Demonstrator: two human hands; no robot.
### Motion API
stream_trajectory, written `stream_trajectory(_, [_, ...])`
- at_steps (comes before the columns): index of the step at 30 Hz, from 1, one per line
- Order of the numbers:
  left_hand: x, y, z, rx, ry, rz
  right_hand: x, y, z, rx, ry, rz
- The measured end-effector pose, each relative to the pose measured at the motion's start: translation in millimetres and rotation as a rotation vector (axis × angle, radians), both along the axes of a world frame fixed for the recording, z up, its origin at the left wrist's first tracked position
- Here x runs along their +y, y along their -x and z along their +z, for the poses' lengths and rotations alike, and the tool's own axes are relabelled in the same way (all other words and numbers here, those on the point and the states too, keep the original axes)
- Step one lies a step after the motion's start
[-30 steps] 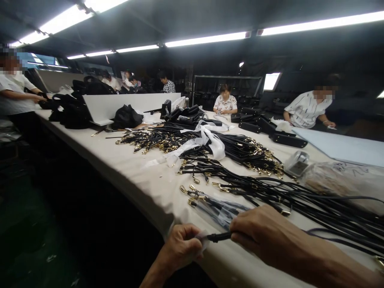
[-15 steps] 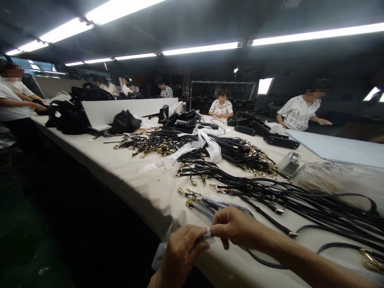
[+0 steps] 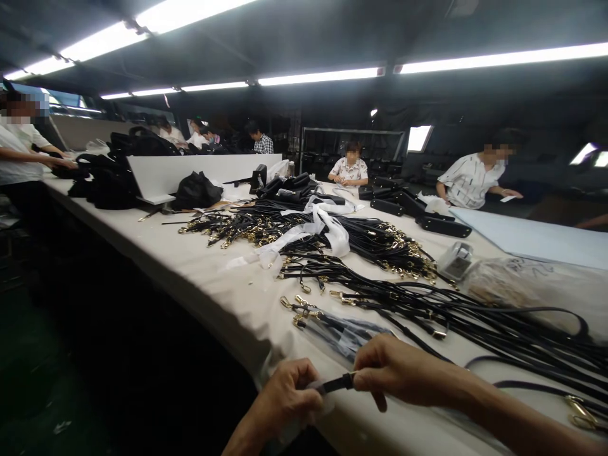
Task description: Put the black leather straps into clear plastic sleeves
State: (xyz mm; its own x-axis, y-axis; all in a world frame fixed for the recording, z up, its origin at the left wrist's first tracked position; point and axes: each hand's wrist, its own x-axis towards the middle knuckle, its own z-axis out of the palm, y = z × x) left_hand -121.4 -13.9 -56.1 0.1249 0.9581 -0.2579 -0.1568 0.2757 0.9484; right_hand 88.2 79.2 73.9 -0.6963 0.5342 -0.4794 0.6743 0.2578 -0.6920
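Near the table's front edge, my left hand [image 3: 291, 396] is closed on a thin translucent plastic sleeve around a narrow black strap [image 3: 339, 384]. Between finger and thumb, my right hand [image 3: 387, 370] pinches the other end of the short strap length that shows. The rest of that strap is hidden by my hands. Just beyond lie straps with gold clasps [image 3: 304, 308], partly wrapped in clear plastic [image 3: 349, 337]. Long black straps [image 3: 408, 297] spread to the right, and a gold clasp [image 3: 582, 411] lies past my right forearm.
A heap of black straps with gold hardware [image 3: 266, 228] fills the middle of the table [image 3: 199, 266], with a white strip [image 3: 335, 234] across it. Plastic bag [image 3: 536, 282] at right; black bags [image 3: 197, 190] at far left. Several co-workers, including one person [image 3: 475, 177], stand or sit around.
My hands have moved apart, and a length of black strap now shows between them. My right hand has shifted slightly right. The co-worker at right now holds a small white piece.
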Motion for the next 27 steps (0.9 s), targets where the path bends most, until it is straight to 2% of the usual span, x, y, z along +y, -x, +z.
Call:
stream_trajectory(3, [0, -6, -2.7, -0.055, 0.112, -0.092, -10, 6, 10.9, -0.083, -0.233, 0.012])
stream_trajectory(6, [-1, -9, 3.3, -0.157, 0.098, -0.098, -14, 11, 18.4, -0.131, -0.278, 0.002])
stream_trajectory(9, [-2, -8, 14.1, -0.167, 0.068, -0.056, -16, 13, 20.2, -0.124, -0.317, 0.007])
stream_trajectory(11, [-3, -6, 20.3, -0.101, 0.017, -0.044, -17, 13, 19.2, -0.087, -0.249, 0.022])
stream_trajectory(14, [-4, -5, 26.9, 0.059, -0.136, -0.031, -18, 11, 15.5, -0.025, 0.014, 0.077])
stream_trajectory(16, [-5, -8, 30.3, 0.141, -0.225, -0.024, -18, 9, 11.1, -0.008, 0.125, 0.104])
stream_trajectory(18, [-6, -12, 33.0, 0.166, -0.283, -0.027, -18, 9, 4.9, -0.017, 0.099, 0.060])
stream_trajectory(23, [-4, -28, 35.2, 0.151, -0.325, -0.009, -24, 14, -10.3, -0.089, -0.216, -0.105])
stream_trajectory(25, [-2, -27, 33.3, 0.134, -0.287, -0.005, -22, 11, -11.7, -0.063, -0.200, -0.103])
stream_trajectory(27, [-2, -21, 29.0, 0.133, -0.249, 0.007, -15, 1, -10.2, -0.018, -0.069, -0.080])
